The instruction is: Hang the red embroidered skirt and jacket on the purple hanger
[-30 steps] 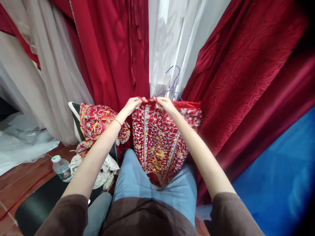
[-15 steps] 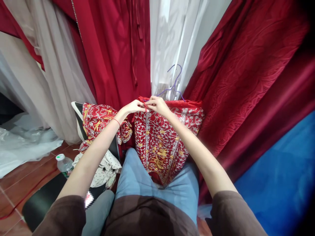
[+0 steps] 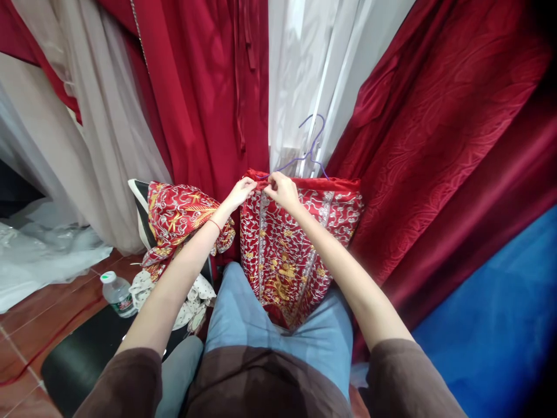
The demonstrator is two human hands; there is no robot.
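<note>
A red skirt (image 3: 285, 249), embroidered in silver and gold, hangs upright in front of my legs. Its plain red waistband (image 3: 331, 184) runs along the top, and a purple wire hanger (image 3: 311, 152) rises from behind it. At the waistband's left corner, my left hand (image 3: 242, 191) is closed in a pinch. Just to its right, my right hand (image 3: 282, 190) pinches the top of the skirt, fingers bent. The small bit of cloth between the fingertips is mostly hidden.
To the left, another red embroidered garment (image 3: 178, 212) lies over a dark, white-edged object. Below are a dotted white cloth (image 3: 195, 302), a plastic bottle (image 3: 117, 296) and a black seat (image 3: 82, 360). Red curtains (image 3: 209, 87) hang behind; a blue surface (image 3: 491, 325) is at right.
My hands have moved slightly apart, the left one outward to the waistband's corner. A red strip that showed between my fingers is no longer clearly visible. The skirt hangs as before.
</note>
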